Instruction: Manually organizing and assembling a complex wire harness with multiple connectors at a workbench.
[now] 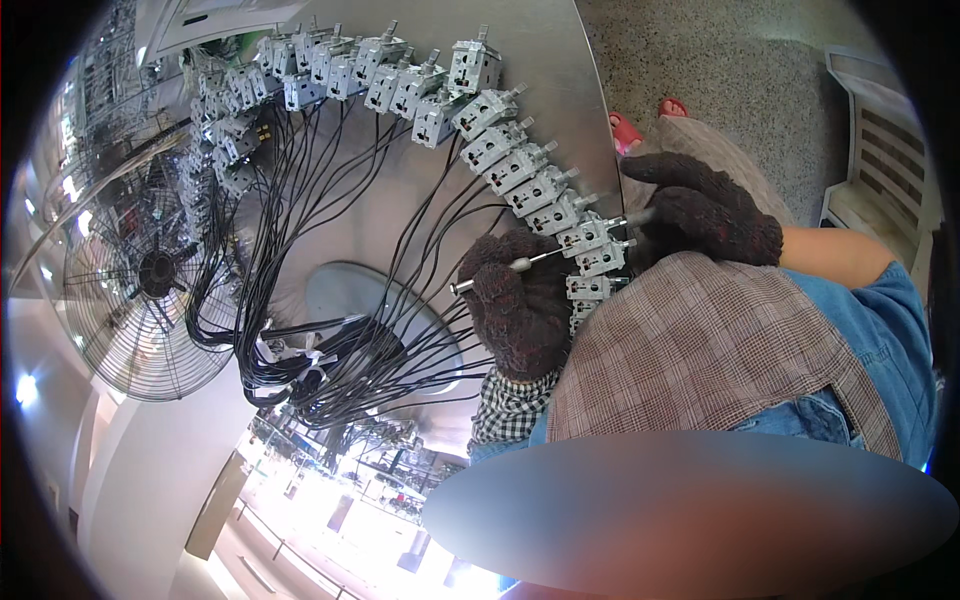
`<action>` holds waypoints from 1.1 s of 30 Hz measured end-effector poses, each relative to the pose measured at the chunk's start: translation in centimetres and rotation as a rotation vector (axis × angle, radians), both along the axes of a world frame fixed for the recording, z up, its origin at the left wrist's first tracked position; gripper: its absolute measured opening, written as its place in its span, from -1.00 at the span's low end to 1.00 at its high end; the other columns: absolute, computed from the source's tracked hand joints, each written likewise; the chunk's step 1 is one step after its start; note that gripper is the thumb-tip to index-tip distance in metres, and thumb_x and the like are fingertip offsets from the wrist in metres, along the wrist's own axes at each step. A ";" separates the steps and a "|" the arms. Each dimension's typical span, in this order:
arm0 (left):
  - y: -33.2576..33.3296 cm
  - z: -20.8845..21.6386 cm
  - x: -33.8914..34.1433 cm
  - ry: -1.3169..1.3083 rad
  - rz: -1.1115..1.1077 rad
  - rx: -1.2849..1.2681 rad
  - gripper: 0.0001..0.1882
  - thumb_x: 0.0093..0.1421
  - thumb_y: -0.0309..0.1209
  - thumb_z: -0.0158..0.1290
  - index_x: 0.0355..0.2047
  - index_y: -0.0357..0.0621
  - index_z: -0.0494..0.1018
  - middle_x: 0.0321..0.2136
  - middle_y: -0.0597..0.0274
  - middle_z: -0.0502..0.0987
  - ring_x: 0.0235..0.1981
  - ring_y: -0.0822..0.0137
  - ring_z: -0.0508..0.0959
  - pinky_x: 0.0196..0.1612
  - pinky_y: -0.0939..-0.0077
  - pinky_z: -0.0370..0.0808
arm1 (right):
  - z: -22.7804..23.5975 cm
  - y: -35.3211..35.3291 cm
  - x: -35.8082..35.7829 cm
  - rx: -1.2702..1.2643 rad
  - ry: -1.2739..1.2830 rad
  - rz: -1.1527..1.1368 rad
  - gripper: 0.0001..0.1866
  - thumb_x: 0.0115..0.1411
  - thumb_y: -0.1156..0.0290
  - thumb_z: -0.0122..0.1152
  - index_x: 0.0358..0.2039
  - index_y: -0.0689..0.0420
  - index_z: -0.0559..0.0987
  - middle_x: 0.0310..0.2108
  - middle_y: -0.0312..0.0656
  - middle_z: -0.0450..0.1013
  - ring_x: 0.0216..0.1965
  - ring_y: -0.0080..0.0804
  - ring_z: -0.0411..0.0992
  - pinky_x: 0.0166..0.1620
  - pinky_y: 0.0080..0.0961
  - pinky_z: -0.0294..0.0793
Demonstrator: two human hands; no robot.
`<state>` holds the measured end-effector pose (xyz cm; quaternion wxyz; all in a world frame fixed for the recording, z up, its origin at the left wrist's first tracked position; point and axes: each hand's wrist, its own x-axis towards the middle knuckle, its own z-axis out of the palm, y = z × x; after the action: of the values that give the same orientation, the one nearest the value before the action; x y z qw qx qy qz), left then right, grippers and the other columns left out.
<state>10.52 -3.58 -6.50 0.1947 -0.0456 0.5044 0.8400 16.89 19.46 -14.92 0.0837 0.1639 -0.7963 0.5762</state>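
Note:
My left hand, in a dark knitted glove, is closed round a slim metal rod with a thicker sleeve. Its thin end points right, toward a small silver metal block in a curved row of similar blocks. On the right, my right hand, gloved the same way, has bent fingers at the short lever on that block's outer side; one upper finger stretches out to the left. The fingertips of both hands are partly hidden.
Many black cables run from the row of blocks to a bundle on the metal table. A round grey disc lies under the cables. A large caged fan stands at left, a slatted chair at far right.

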 end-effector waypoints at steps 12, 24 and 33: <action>0.5 0.3 0.3 -0.053 0.081 0.005 -0.69 0.28 -0.20 -0.06 -0.22 -0.24 0.30 -0.24 0.05 0.43 -0.18 0.15 0.48 -0.08 0.18 0.51 | 2.8 0.5 -0.3 -0.587 -0.850 0.055 -0.54 0.24 0.32 0.04 0.15 0.05 0.31 0.04 -0.03 0.32 -0.16 -0.41 0.43 -0.12 -0.49 0.46; 0.1 -0.1 0.1 -0.019 0.034 -0.027 -0.68 0.27 -0.17 -0.07 -0.20 -0.20 0.30 -0.28 0.07 0.43 -0.26 0.14 0.50 -0.19 0.15 0.57 | 3.3 0.2 -0.3 -0.567 -0.842 -0.020 -0.54 0.21 0.32 0.07 0.13 0.06 0.34 -0.13 -0.11 0.42 -0.22 -0.43 0.44 -0.18 -0.50 0.47; 0.5 -0.3 0.3 -0.018 0.087 0.017 -0.68 0.28 -0.18 -0.08 -0.13 -0.16 0.33 -0.24 0.09 0.46 -0.23 0.16 0.52 -0.20 0.19 0.58 | 3.4 0.7 0.2 -0.462 -0.660 -0.108 -0.54 0.19 0.25 0.03 0.10 0.10 0.39 -0.27 -0.19 0.43 -0.30 -0.56 0.41 -0.26 -0.55 0.43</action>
<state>10.84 -3.05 -6.79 0.1630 -0.0732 0.4930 0.8515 17.09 20.12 -11.53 -0.1113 -0.0951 -0.6374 0.7565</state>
